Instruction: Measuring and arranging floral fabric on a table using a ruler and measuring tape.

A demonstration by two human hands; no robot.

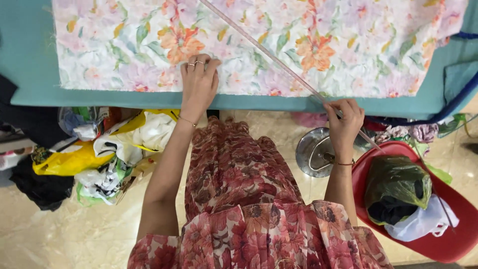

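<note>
The left hand (198, 84) lies flat on the near edge of the floral fabric (279, 40), fingers spread and pressing down, gripping nothing; two rings show on them. The fabric is spread over a teal-covered table (30, 55), running away from the fingertips to the far side and out to both sides of them. The right hand (344, 124) is closed in a pinch on a long thin measuring strip (269, 52), holding it just off the table's near edge; from those fingers the strip runs taut in a diagonal up and away across the cloth, passing to the right of the left hand's fingers, and its loose end trails back past the wrist towards a red plastic chair (448, 209). Judging from this, the cloth is already laid out and smoothed, and a diagonal line is being set across it; no chalk mark or cut shows along the strip, so marking and cutting look still to be done. Below the left hand's wrist, on the floor, sits a heap of bags and scraps (99, 154); near the right hand's wrist stands a metal bowl (313, 152), and dark and white bags (398, 192) rest on the chair
</note>
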